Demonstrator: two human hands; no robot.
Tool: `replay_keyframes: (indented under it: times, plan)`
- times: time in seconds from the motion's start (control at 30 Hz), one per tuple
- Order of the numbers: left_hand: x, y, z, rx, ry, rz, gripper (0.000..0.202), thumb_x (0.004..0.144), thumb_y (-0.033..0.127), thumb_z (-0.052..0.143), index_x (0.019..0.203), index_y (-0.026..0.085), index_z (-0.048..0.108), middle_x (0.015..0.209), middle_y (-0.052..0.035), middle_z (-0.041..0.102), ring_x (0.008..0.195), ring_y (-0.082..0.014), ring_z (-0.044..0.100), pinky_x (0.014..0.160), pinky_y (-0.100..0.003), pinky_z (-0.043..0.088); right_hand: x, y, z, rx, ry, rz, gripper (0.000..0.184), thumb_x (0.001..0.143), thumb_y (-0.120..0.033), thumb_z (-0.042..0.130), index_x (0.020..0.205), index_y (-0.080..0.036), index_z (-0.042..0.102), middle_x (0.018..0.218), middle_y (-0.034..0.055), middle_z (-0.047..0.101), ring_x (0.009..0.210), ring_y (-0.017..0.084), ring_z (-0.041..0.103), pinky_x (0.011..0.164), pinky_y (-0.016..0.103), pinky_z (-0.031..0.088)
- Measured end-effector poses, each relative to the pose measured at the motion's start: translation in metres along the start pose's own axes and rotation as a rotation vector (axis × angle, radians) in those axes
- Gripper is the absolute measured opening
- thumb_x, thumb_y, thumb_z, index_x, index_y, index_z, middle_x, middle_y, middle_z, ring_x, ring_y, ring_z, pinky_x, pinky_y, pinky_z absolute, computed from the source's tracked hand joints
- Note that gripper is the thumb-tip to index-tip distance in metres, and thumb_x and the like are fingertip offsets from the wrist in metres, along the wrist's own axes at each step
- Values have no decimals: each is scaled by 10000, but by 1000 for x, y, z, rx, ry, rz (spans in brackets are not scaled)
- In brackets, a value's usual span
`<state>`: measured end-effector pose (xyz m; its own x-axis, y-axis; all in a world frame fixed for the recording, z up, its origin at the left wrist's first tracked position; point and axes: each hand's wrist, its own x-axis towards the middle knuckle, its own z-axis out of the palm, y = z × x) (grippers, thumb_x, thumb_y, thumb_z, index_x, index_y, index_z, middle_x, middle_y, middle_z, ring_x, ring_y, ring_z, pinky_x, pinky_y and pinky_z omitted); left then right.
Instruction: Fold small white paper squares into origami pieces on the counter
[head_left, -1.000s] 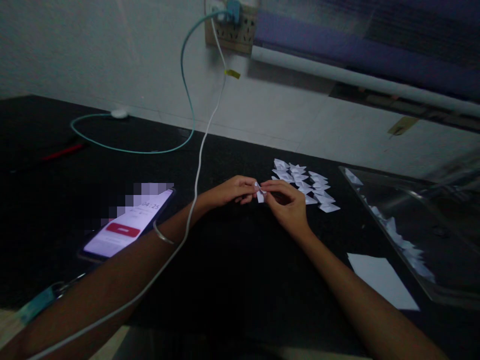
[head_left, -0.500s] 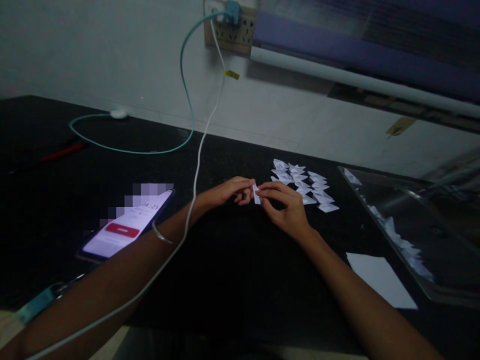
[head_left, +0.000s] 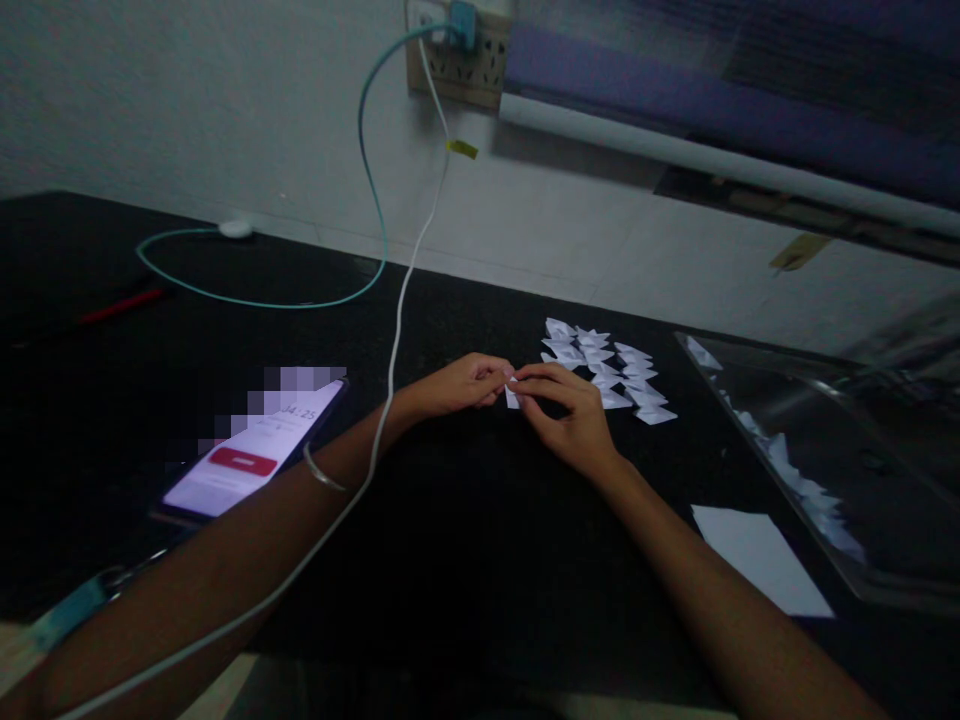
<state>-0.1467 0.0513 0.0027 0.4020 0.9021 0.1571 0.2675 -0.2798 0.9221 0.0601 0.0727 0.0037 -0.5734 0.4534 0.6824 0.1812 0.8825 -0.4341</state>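
Observation:
My left hand (head_left: 461, 385) and my right hand (head_left: 566, 415) meet over the middle of a black table (head_left: 465, 520). Both pinch one small white folded paper piece (head_left: 512, 397) between their fingertips. Just behind my right hand lie several finished white folded paper pieces (head_left: 611, 372) in rows. A thin bangle sits on my left wrist.
A lit phone (head_left: 255, 450) lies at the left. A white cable (head_left: 397, 330) crosses my left forearm up to a wall socket (head_left: 457, 50); a teal cable (head_left: 300, 290) loops behind. A white sheet (head_left: 757, 560) and a clear tray (head_left: 825, 470) with paper bits lie at the right.
The hands have drawn closer together on the paper piece, which has dropped slightly and shows less. The arms have hardly moved.

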Motion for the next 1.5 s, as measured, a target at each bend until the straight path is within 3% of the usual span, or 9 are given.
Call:
replay_keyframes:
  times: [0.33, 0.53, 0.63, 0.7, 0.83, 1.27, 1.5]
  plan:
    - [-1, -1, -1, 123, 29, 44, 326, 964, 372, 471, 704, 177, 499, 643, 29, 477, 594, -92, 432, 555, -210, 339, 2, -4, -3, 96, -41, 93, 192, 901, -209, 636, 1028, -262, 770, 1107, 66, 710, 1042, 219, 669, 932, 426, 530]
    - [1, 0, 2, 153, 72, 71, 293, 934, 371, 486, 728, 170, 540, 670, 24, 479, 617, -98, 425, 575, -224, 333, 4, -1, 2, 374, -13, 361, 100, 863, -306, 705, 930, -241, 741, 1000, 51, 711, 938, 197, 678, 824, 367, 555]
    - [1, 1, 2, 151, 91, 65, 297, 927, 374, 491, 712, 172, 521, 669, 27, 460, 609, -95, 415, 563, -225, 320, 4, 3, 6, 548, 0, 507, 234, 784, -311, 782, 986, -238, 690, 889, 17, 699, 805, 164, 664, 723, 309, 534]
    - [1, 1, 3, 145, 93, 53, 307, 929, 389, 487, 711, 174, 512, 664, 30, 449, 600, -94, 408, 553, -224, 313, 5, 5, 5, 636, -32, 586, 298, 750, -312, 806, 1007, -235, 676, 814, -5, 690, 739, 148, 648, 689, 291, 513]
    - [0, 2, 3, 134, 85, 31, 307, 919, 406, 502, 716, 176, 510, 660, 30, 462, 604, -95, 414, 552, -220, 316, 7, 8, 0, 661, -144, 695, 228, 750, -348, 792, 922, -211, 731, 818, 16, 728, 723, 151, 651, 709, 306, 506]
    - [0, 0, 0, 187, 20, 143, 352, 985, 403, 404, 725, 185, 497, 672, 17, 474, 608, -106, 441, 570, -236, 348, 7, 8, -2, 647, -145, 727, 165, 758, -350, 793, 823, -201, 762, 734, 15, 708, 646, 138, 618, 659, 299, 477]
    - [1, -2, 1, 222, 5, 170, 353, 994, 397, 406, 728, 183, 499, 685, 19, 483, 622, -104, 440, 586, -232, 360, 6, 11, -3, 519, -233, 599, 244, 852, -429, 699, 806, -195, 750, 681, 6, 679, 632, 138, 604, 615, 279, 455]
